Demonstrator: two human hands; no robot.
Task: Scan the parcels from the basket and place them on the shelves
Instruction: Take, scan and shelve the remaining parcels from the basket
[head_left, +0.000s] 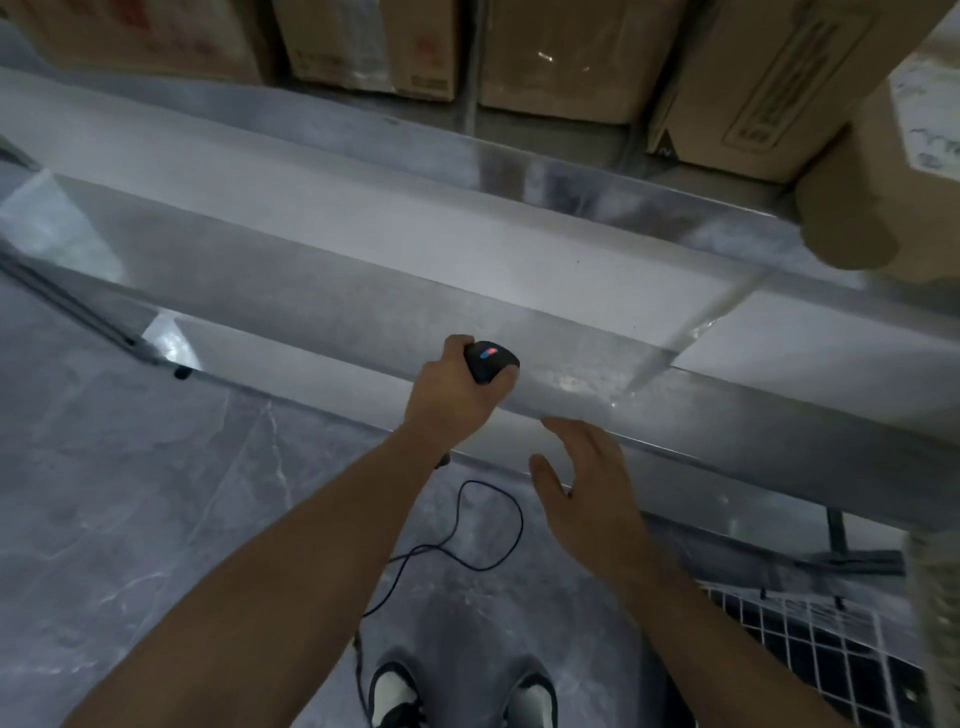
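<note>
- The left hand (452, 387) is closed around a black handheld scanner (490, 360), which shows a small red and blue light on top; it is held in front of the edge of the metal shelves (322, 218).
- The right hand (584, 480) is empty, fingers spread and loosely curved, just beside the lower shelf edge.
- A thin dark cable (467, 530) loops over the grey floor (130, 519) below the hands.
- Cardboard parcels (566, 57) stand in a row on the upper shelf; one more parcel (878, 182), blurred, juts out at the right and is cut off by the frame.
- The wire basket (810, 649) shows only as a mesh corner at lower right; what it holds cannot be seen.
- Two dark-and-white shoes (395, 696) are partly cut off at the bottom.
- The printing on the parcels is probably labels, too smeared to read.
</note>
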